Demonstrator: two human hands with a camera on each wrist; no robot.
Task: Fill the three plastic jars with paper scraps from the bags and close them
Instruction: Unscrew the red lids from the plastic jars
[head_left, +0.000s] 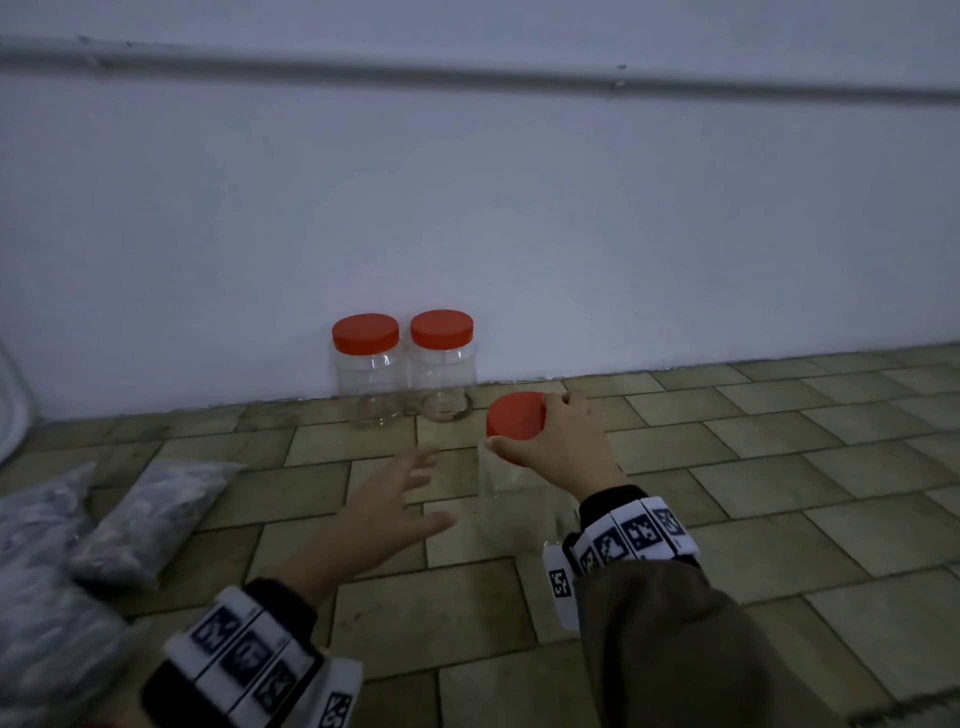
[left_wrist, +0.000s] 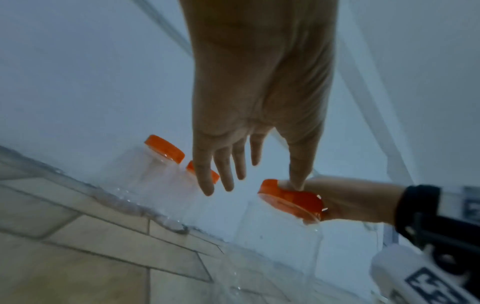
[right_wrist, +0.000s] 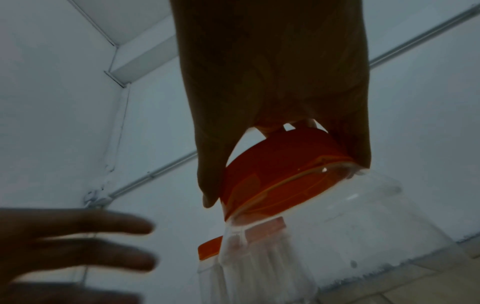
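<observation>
Two clear plastic jars (head_left: 370, 382) (head_left: 442, 371) with red lids stand side by side against the white wall. A third clear jar (head_left: 511, 486) is nearer to me. My right hand (head_left: 540, 426) grips its red lid (head_left: 511, 418) from above, thumb on the near edge and fingers over the far edge. The right wrist view shows this lid (right_wrist: 280, 174) seated on the jar (right_wrist: 337, 226), which looks empty. Whether the jar rests on the floor is unclear. My left hand (head_left: 421, 493) hovers open, fingers spread, just left of the held jar and apart from it.
Several clear bags of grey paper scraps (head_left: 150, 519) (head_left: 36, 525) lie on the tiled floor (head_left: 727, 493) at the left. The wall (head_left: 519, 208) runs close behind the jars. A white curved object (head_left: 10, 405) sits at the far left edge.
</observation>
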